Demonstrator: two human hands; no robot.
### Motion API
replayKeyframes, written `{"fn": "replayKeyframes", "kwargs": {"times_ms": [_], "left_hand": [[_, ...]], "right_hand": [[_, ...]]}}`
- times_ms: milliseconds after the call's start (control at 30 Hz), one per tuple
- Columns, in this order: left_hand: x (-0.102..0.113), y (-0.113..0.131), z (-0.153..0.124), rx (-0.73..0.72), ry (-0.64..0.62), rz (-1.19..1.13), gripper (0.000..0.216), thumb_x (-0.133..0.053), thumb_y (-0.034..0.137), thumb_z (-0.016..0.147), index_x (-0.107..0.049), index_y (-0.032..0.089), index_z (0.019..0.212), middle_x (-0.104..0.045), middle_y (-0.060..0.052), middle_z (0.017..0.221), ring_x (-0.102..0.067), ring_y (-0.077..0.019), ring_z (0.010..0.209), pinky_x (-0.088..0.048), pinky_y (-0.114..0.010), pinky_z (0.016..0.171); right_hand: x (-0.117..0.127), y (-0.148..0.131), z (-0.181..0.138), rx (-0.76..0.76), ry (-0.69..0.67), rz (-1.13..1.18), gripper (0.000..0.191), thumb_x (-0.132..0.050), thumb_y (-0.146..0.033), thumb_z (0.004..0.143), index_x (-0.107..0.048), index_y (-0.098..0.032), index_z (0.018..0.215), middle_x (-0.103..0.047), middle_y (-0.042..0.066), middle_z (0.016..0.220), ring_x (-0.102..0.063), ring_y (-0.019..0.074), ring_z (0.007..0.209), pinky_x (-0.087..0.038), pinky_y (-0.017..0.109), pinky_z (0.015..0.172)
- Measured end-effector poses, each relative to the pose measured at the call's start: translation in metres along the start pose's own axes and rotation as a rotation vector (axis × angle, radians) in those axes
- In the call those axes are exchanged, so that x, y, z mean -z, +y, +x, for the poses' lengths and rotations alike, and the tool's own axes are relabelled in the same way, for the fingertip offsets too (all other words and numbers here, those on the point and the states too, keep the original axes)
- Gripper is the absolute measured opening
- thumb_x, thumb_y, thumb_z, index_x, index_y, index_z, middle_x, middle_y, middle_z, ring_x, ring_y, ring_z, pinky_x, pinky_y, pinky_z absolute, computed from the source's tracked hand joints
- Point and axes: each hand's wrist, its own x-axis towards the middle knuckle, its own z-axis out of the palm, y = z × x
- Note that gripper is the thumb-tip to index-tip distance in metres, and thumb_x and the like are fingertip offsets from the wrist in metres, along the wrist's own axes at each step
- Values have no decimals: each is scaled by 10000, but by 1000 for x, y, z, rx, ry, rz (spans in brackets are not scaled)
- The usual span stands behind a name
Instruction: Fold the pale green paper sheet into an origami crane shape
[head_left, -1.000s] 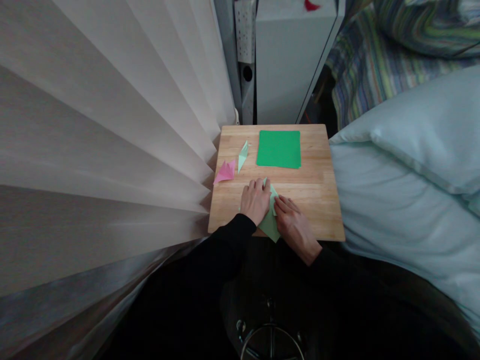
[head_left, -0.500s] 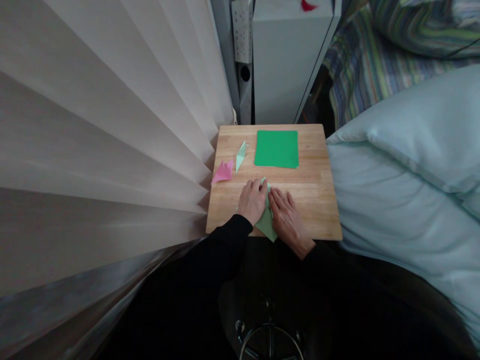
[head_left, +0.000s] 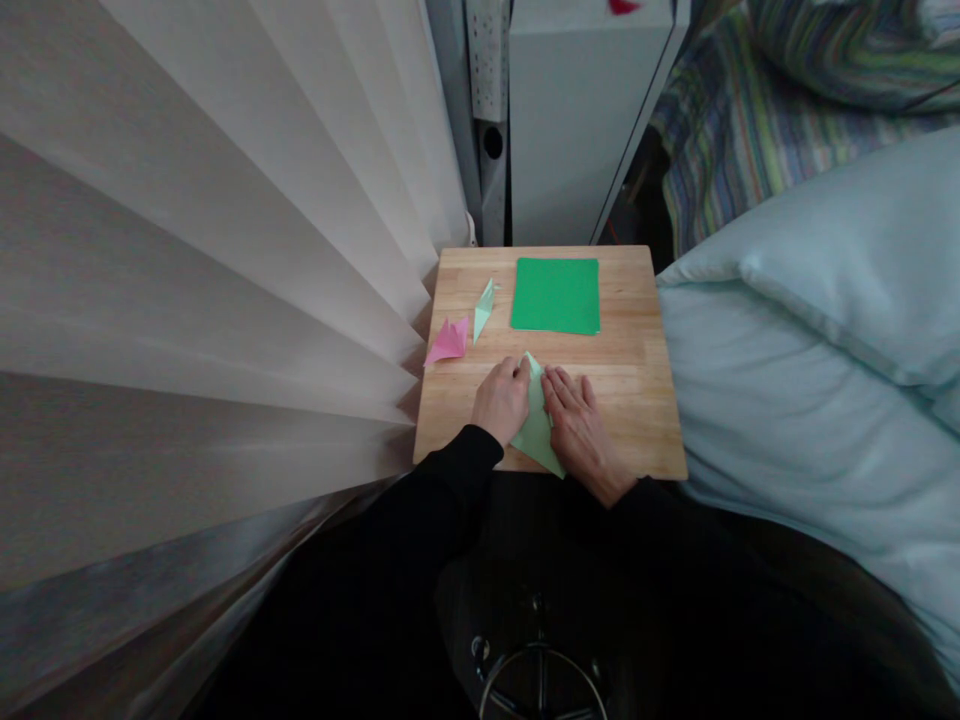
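A sheet of light green origami paper (head_left: 537, 432), folded to a point at its far end, lies at the near edge of a small wooden table (head_left: 626, 380). My left hand (head_left: 501, 402) is closed at the paper's left edge, its curled fingers pinching near the far point. Flat along the right edge, the stretched fingers of my right hand (head_left: 583, 430) press on the paper. A pink folded paper piece (head_left: 448, 341) and a small pale green folded one (head_left: 484, 312) rest on the left part of the table.
A stack of green paper squares (head_left: 556, 296) sits at the table's far side. Pleated curtain (head_left: 300, 250) borders the left, pale blue bedding (head_left: 787, 350) the right. Behind the table stands a grey cabinet (head_left: 581, 130). Below is a wheeled chair base (head_left: 541, 680).
My right hand has shifted slightly right, and more of the light green paper shows between my hands. My left hand's fingers are more curled. The view has moved a little.
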Motion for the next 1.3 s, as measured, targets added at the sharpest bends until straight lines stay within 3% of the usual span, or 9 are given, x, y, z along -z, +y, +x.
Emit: {"fn": "replayKeyframes", "kwargs": {"times_ms": [200, 467, 633, 900, 1033, 1300], "left_hand": [[2, 0, 1, 3, -17, 33, 468, -387, 151, 1040, -459, 84, 1498, -653, -158, 1202, -629, -252, 1126, -535, -329, 883], [8, 4, 0, 41, -48, 90, 507, -406, 218, 1048, -407, 115, 1544, -645, -161, 1253, -649, -263, 1102, -542, -347, 778], [6, 3, 1, 43, -25, 49, 494, -430, 230, 1046, -452, 100, 1522, -661, -160, 1236, -651, -265, 1115, -536, -345, 798], [1, 3, -4, 40, 33, 37, 440, -385, 242, 1066, -510, 144, 1476, -673, -136, 1148, -657, -245, 1034, -525, -332, 777], [-5, 3, -6, -26, 42, 107, 431, -370, 231, 1069, -521, 219, 1472, -660, -121, 1132, -636, -253, 987, -509, -337, 730], [-2, 8, -4, -11, 13, 144, 438, -369, 192, 1062, -491, 127, 1477, -646, -149, 1165, -623, -276, 1036, -503, -353, 759]], "right_hand": [[8, 9, 5, -22, 22, 139, 604, -345, -38, 945, -475, -72, 1534, -473, 193, 1610, -390, 263, 1539, -278, 566, 1267], [11, 6, 4, 87, -48, 53, 792, -368, 52, 736, -480, -12, 1518, -437, 192, 1631, -351, 294, 1556, -183, 607, 1291], [10, 0, 2, 86, -59, -15, 731, -352, 28, 805, -453, 20, 1529, -404, 216, 1644, -308, 316, 1572, -186, 608, 1288], [4, -3, 0, 78, -43, -48, 647, -306, -41, 943, -397, -41, 1583, -365, 189, 1671, -272, 298, 1588, -176, 614, 1285], [8, -6, 2, 67, -64, -64, 638, -292, -52, 957, -387, -33, 1588, -352, 176, 1680, -270, 303, 1588, -170, 608, 1290], [13, -12, 2, 68, -73, -78, 664, -316, -39, 919, -400, -14, 1577, -363, 195, 1669, -288, 322, 1580, -187, 629, 1282]]}}
